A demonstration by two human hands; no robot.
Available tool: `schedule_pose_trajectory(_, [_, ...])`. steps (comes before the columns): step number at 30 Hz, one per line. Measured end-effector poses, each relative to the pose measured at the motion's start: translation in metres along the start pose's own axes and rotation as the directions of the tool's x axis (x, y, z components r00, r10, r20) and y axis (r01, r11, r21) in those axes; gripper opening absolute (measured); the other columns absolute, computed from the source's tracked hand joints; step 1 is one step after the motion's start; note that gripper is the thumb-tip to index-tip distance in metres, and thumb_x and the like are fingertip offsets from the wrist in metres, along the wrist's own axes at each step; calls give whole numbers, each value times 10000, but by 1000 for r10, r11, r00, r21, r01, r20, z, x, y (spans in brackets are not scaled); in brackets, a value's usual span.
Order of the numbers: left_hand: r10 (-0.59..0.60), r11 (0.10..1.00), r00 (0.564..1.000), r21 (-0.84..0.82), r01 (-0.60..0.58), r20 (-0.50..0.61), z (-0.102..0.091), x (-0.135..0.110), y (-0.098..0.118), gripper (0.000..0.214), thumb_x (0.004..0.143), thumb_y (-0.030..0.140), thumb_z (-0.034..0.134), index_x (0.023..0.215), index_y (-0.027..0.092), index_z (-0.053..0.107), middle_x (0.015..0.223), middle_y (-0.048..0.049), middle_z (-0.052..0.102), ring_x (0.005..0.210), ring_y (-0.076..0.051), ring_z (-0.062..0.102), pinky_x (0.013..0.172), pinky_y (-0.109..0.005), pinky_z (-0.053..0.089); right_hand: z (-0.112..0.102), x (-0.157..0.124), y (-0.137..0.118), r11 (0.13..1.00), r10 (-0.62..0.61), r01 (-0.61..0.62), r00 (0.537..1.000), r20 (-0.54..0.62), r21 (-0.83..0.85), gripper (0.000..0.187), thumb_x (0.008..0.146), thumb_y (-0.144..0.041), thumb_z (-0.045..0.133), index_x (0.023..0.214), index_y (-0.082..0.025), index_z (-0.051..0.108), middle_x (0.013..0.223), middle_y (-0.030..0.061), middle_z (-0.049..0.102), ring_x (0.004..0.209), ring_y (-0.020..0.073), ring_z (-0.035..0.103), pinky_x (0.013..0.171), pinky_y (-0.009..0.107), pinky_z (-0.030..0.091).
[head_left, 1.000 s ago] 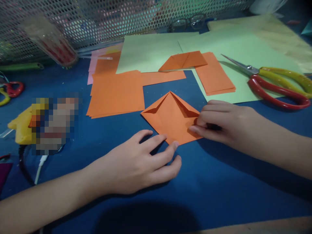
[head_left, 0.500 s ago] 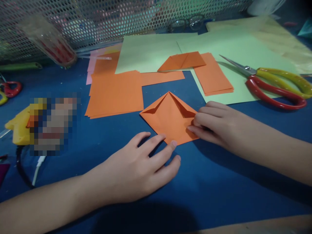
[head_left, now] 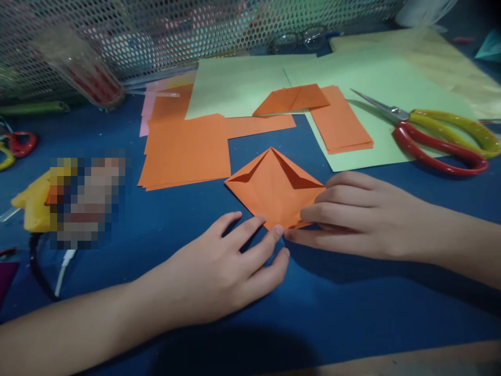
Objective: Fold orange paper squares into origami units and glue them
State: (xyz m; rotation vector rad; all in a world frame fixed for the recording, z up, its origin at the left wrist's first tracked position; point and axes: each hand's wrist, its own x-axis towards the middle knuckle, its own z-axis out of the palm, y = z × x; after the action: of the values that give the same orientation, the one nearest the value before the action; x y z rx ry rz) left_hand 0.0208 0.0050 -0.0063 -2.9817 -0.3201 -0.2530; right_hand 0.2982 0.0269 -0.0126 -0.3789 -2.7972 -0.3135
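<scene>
Where a blue tabletop [head_left: 352, 313] ran back to a perforated metal screen [head_left: 156, 31], the folded orange paper [head_left: 274, 190] lay flat at centre, peak pointing away toward the screen, long axis left to right; the label on the yellow glue gun [head_left: 33, 201] was blurred, unreadable. Left hand [head_left: 219, 277] lay open, fingers spread, one fingertip pressing the paper's near corner. Right hand [head_left: 352, 219] had fingers stretched almost straight over the right corner, thumb hidden, grip uncertain.
</scene>
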Motion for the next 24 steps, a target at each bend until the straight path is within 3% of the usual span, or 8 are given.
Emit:
schedule_pose_trajectory(3, [-5, 1000, 1000, 4, 5, -2, -1, 0, 0, 409, 1075, 100, 285, 1254, 143, 650, 1296, -110, 736, 1141, -341, 699, 873, -513, 578, 1, -4, 1, 994, 55, -56, 998, 4, 98, 387, 1068, -100, 355, 1201, -233, 693, 959, 29, 662, 895, 194, 531, 811, 353, 424])
schedule_pose_trajectory(8, [6, 1000, 1000, 9, -6, 17, -3, 0, -1, 424, 1080, 117, 278, 1265, 152, 657, 1315, -105, 728, 1146, -334, 695, 887, -507, 569, -8, -10, 4, 892, 276, -299, 954, 116, 339, 440, 1018, -75, 407, 1097, -298, 778, 945, 63, 611, 855, 185, 559, 707, 319, 466])
schedule_pose_trajectory(12, [15, 1000, 1000, 9, -15, 15, -2, -1, -2, 423, 1079, 116, 280, 1268, 151, 657, 1316, -104, 727, 1149, -335, 693, 882, -503, 567, -19, -16, 10, 879, 344, -368, 930, 132, 302, 396, 1030, -159, 429, 1019, -313, 794, 879, 62, 607, 766, 184, 581, 661, 349, 481])
schedule_pose_trajectory(16, [14, 1000, 1000, 9, -14, 16, -2, -2, -2, 416, 1076, 115, 290, 1266, 150, 657, 1311, -103, 730, 1144, -336, 693, 879, -501, 563, -22, -20, 14, 924, 329, -332, 943, 47, 189, 363, 975, -136, 455, 836, -283, 756, 822, 55, 635, 729, 201, 582, 640, 381, 452])
schedule_pose_trajectory(18, [11, 1000, 1000, 6, -11, 14, -2, -1, -2, 415, 1077, 121, 291, 1266, 151, 658, 1310, -105, 729, 1140, -335, 693, 884, -505, 560, -20, -20, 15, 913, 344, -346, 938, 48, 217, 316, 970, -144, 466, 852, -263, 734, 849, 56, 650, 743, 194, 608, 642, 366, 467])
schedule_pose_trajectory(21, [6, 1000, 1000, -3, -6, 17, -1, -1, -2, 416, 1076, 123, 288, 1269, 150, 655, 1318, -109, 725, 1149, -338, 689, 886, -509, 560, -18, -18, 14, 793, 507, -523, 851, 136, 312, 196, 1010, -297, 517, 951, -255, 699, 907, 52, 671, 744, 179, 646, 626, 330, 494])
schedule_pose_trajectory(24, [5, 1000, 1000, -16, -5, 10, 0, 0, -2, 419, 1074, 125, 283, 1277, 145, 649, 1317, -115, 723, 1152, -344, 687, 883, -517, 561, -17, -16, 12, 629, 622, -678, 732, 277, 379, 316, 965, -553, 594, 905, -259, 692, 855, 42, 680, 691, 191, 635, 571, 328, 480])
